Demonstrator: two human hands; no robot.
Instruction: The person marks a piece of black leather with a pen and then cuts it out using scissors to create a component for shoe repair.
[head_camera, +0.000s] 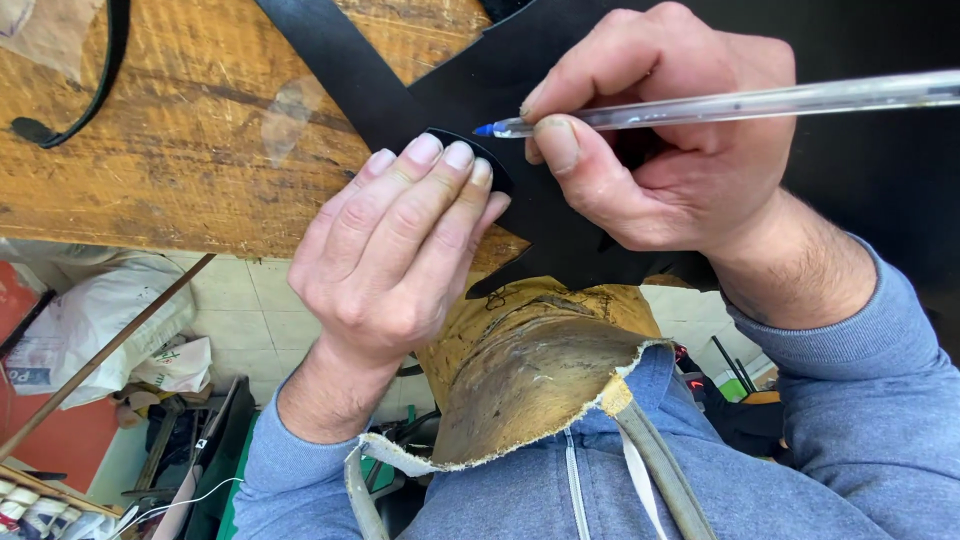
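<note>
Head view, right hand (670, 150) gripping clear pen (760, 102), left hand (400, 250) flat, fingers pressing small black leather piece (490, 160)

Worn wooden workbench (180, 150) is taking up the upper left, scuffed and stained. A thin black strap (95, 85) is lying curved across its left corner. Below the bench edge, a stained leather apron (530, 370) is hanging over a blue-grey hoodie (560, 490). White plastic bags (90, 320) are sitting on the pale tiled floor (250, 300), a thin rod (100, 355) is leaning across them.
</note>
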